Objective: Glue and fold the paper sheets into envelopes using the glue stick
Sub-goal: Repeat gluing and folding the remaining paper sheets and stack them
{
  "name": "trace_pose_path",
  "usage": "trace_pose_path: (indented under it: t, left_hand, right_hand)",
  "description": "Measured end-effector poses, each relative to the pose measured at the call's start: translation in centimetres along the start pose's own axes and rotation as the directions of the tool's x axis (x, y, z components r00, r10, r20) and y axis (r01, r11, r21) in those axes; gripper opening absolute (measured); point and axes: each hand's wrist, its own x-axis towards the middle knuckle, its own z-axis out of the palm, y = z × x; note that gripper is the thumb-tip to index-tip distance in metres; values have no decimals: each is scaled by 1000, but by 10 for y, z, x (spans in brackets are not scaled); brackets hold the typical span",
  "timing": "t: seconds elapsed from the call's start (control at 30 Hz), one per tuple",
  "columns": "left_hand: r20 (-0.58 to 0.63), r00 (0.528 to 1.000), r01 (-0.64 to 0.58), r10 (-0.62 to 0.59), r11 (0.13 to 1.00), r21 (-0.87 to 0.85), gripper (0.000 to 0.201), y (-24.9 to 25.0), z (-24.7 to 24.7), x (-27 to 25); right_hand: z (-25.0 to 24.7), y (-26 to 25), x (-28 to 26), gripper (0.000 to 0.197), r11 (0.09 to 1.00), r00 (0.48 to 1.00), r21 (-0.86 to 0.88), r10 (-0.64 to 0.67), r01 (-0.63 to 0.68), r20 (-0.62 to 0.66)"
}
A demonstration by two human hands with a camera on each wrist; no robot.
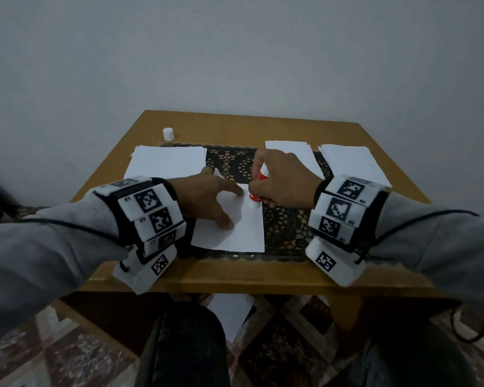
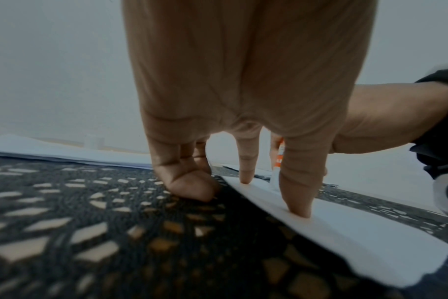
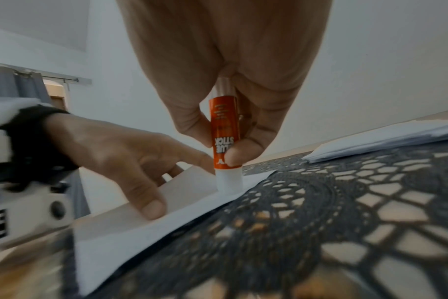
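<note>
- Paper sheet (image 1: 239,224) lies on the black lace mat (image 1: 285,224) in the middle of the wooden table (image 1: 235,124), with its long side running away from the person.
- Sheet seems partly folded: in the right wrist view one layer (image 3: 182,188) stands a little above the flat right strip (image 3: 131,240).
- Glue stick (image 1: 259,188) is orange with a white lower part, held almost upright, tip down. Its tip touches the right strip of the sheet near the far corner.
- Right hand (image 1: 284,178) grasps the glue stick: thumb and fingers (image 3: 253,139) are curled around the orange tube, and the tube's upper end is hidden inside the palm.
- Left hand (image 1: 204,196) is spread and holds nothing. Its straight fingers press down on the sheet.
- In the left wrist view two fingertips (image 2: 298,204) stand on the paper, and the thumb (image 2: 192,188) rests on the mat just beside the sheet's edge.
- Left index finger reaches close to the glue stick; I cannot tell if they touch.
- Stack of white sheets (image 1: 166,160) lies at the far left of the mat.
- Two more paper piles (image 1: 349,163) lie at the far right, one partly hidden behind the right hand.
- White cap (image 1: 168,134) stands alone on the bare table near the far left corner, apart from the sheets.
- No container is open on the table except the uncapped glue stick.
</note>
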Motion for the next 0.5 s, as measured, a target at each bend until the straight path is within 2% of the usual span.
trace_pose_path:
  t: [0.17,0.33,0.4,0.43,0.5]
  left_hand:
    - [22,1000,12,-12,1000,5,75,-2,2,2]
    - [5,1000,21,-21,1000,13,81,-2,1,5]
    - [-93,995,-49,41,996,-80,78,-5,-1,9]
    - [-179,981,-106,77,982,-158,71,-6,-3,11]
    - [-367,925,-225,102,923,-311,50,-6,-12,15]
  right_hand:
    - [1,-8,-24,18,999,998,-23,-34,35,51]
    - [2,-10,-47,20,998,991,37,-50,46,122]
    - [1,-9,-51,19,998,989,45,-47,41,138]
    - [1,-9,-52,19,998,989,47,-48,41,140]
    - [1,-9,-51,18,998,988,53,-47,39,145]
